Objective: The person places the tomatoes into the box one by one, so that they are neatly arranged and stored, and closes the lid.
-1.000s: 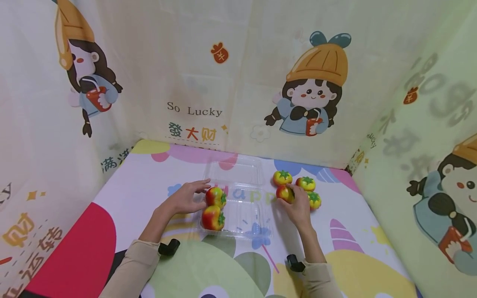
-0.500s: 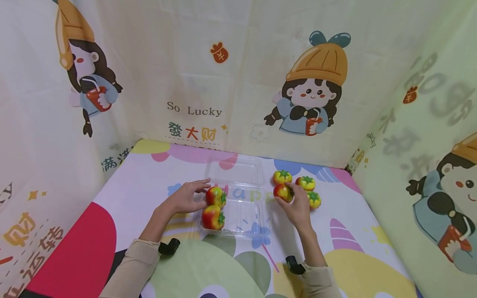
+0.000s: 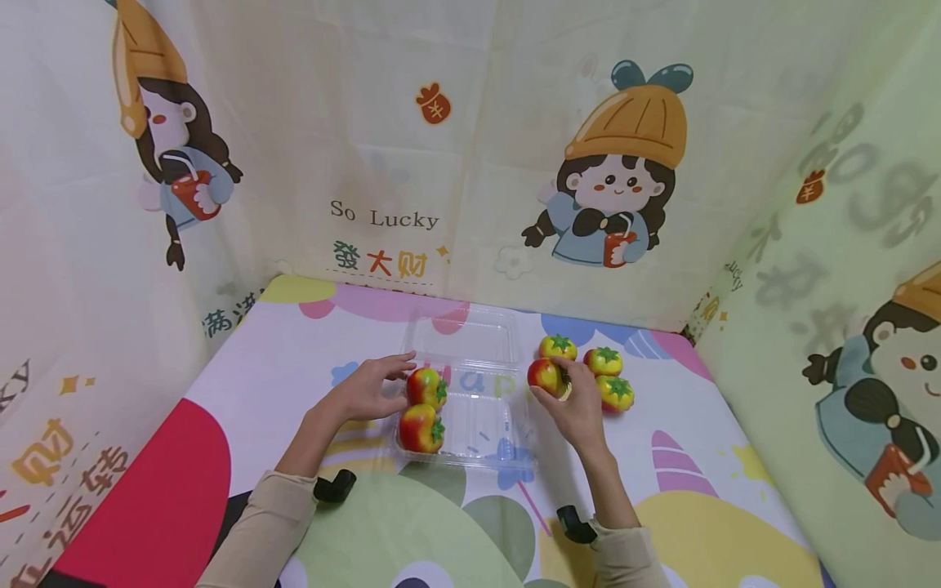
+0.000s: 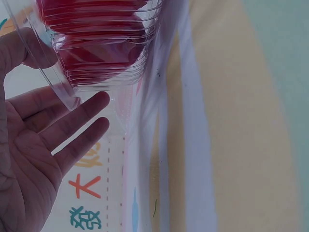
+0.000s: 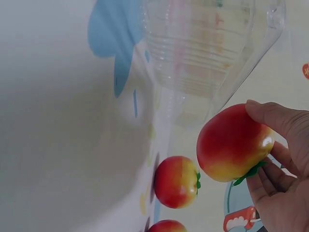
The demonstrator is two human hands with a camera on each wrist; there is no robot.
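In the head view my right hand [image 3: 579,404] pinches a glossy red-and-yellow tomato [image 3: 546,376] between thumb and fingers. Its green leafy top faces the palm in the right wrist view, where the tomato [image 5: 231,145] appears raised off the tablecloth. Two similar tomatoes [image 3: 422,429] sit along the left side of a clear plastic clamshell box [image 3: 478,465], whose lid [image 3: 470,335] lies folded back. At the box's left edge is my left hand [image 3: 367,390]; the left wrist view shows its thumb by the clear rim [image 4: 53,82] and its fingers straight.
Three more tomatoes [image 3: 604,361] stand on the patterned tablecloth [image 3: 706,425] just right of the box, green tops up. Printed cloth walls [image 3: 470,163] enclose the table at the back and sides.
My right hand has drawn the tomato leftward, out from the group and toward the box. The left hand and the two tomatoes in the box have stayed in place.
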